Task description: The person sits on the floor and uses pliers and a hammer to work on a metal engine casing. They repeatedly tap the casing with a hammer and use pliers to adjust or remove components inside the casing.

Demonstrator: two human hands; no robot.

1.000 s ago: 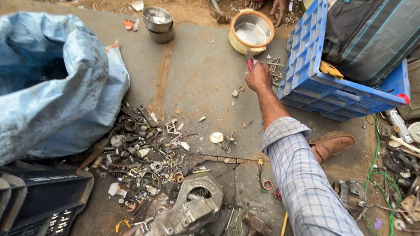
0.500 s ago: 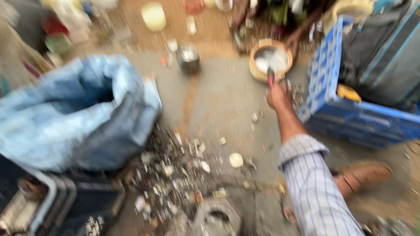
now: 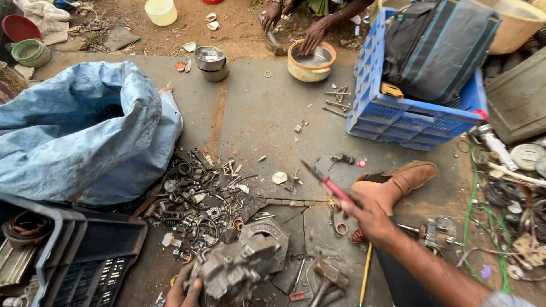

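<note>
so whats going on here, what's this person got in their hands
A person sits on the ground among scattered metal scrap. Their right hand holds a red-handled tool, tip pointing toward the pile of small parts. Their left hand grips a grey metal casting at the bottom edge. Across the slab, another person's hands rest by a cream bowl.

Two steel bowls (image 3: pixel 210 61); one blue crate (image 3: pixel 409 111).
</note>
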